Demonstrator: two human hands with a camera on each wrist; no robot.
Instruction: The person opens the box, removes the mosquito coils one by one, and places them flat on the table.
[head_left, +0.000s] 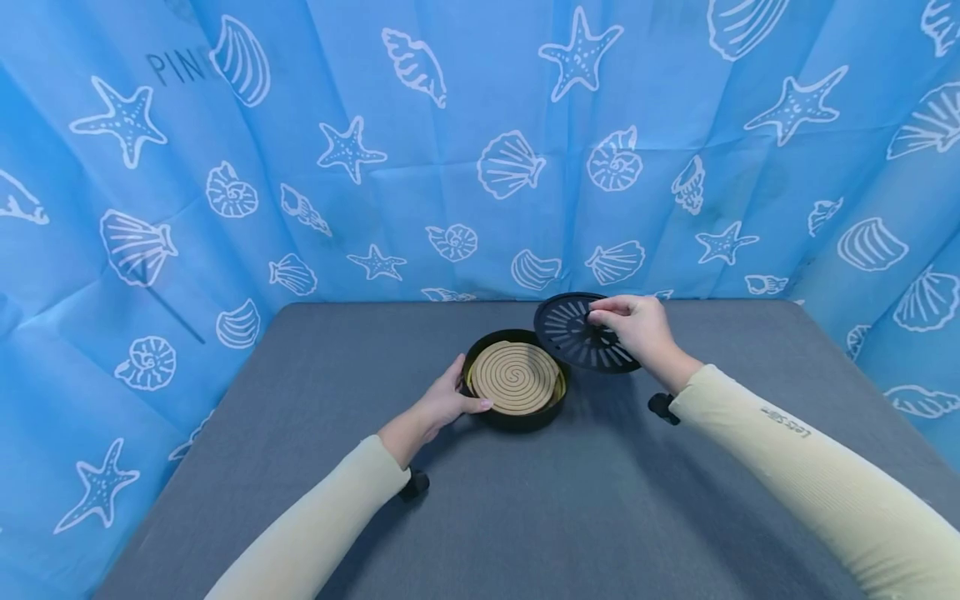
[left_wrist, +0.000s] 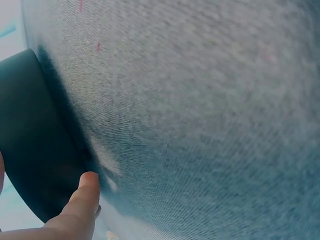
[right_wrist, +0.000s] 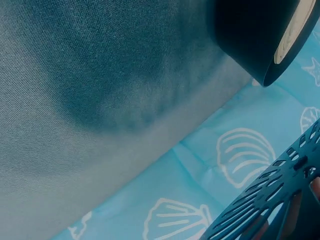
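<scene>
- Black round container (head_left: 517,423) sits upright on the grey cloth-covered table (head_left: 570,517), its top uncovered.
- Inside it lies a tan spiral coil (head_left: 515,378), flat and filling most of the opening, with a little yellow material (head_left: 560,390) showing along the edge.
- The left hand (head_left: 442,404) grips the container's left side, thumb at the near rim and fingers on the outer wall.
- The right hand (head_left: 641,329) pinches the slotted black lid (head_left: 573,337) near its middle, holding it tilted in the air to the right of the container.
- From the head, the lid's edge overlaps the container's right rim; the right wrist view shows a gap between the two where both are visible.
- That view also gives the container's outer wall, with a strip of the coil past its rim, and bits of skin through the lid's slots.
- The left wrist view alone shows a finger low on the wall, close to the cloth; the contents are hidden there.
- Behind the table hangs a blue curtain (head_left: 465,108) printed with white shells and starfish.
</scene>
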